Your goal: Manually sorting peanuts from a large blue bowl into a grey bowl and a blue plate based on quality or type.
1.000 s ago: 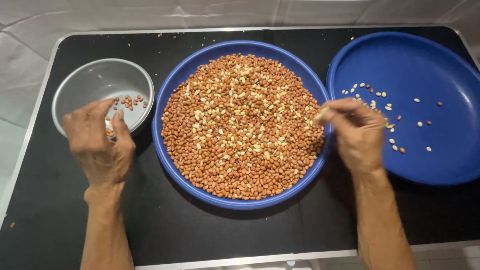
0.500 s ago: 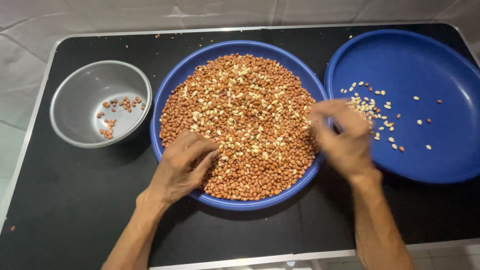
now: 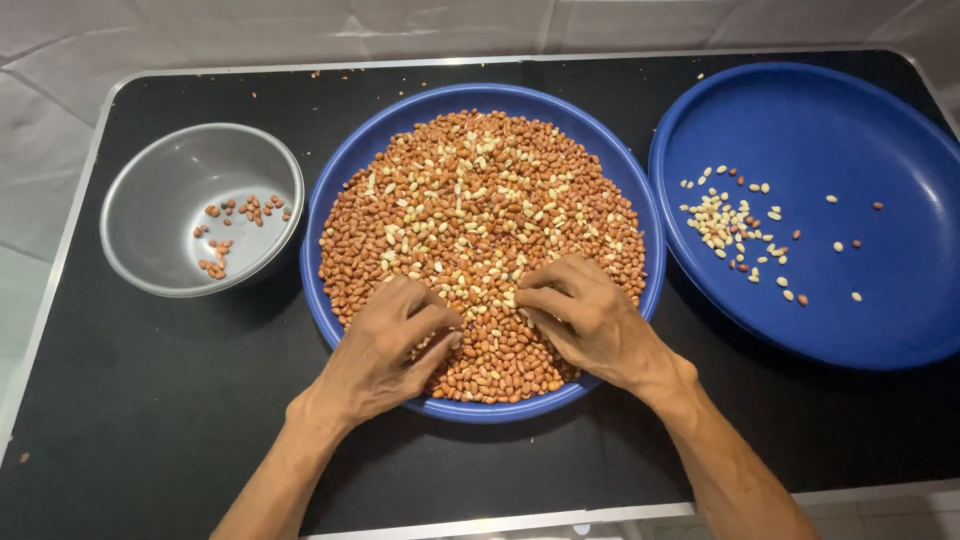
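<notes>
Under both hands [image 3: 385, 345] [image 3: 590, 320] lie the peanuts [image 3: 480, 200].

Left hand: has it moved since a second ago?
Yes. The left hand has gone from the grey bowl rightward to the near side of the peanut-filled blue basin.

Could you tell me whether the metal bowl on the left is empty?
No, the metal bowl holds a few reddish peanuts scattered on its bottom.
</notes>
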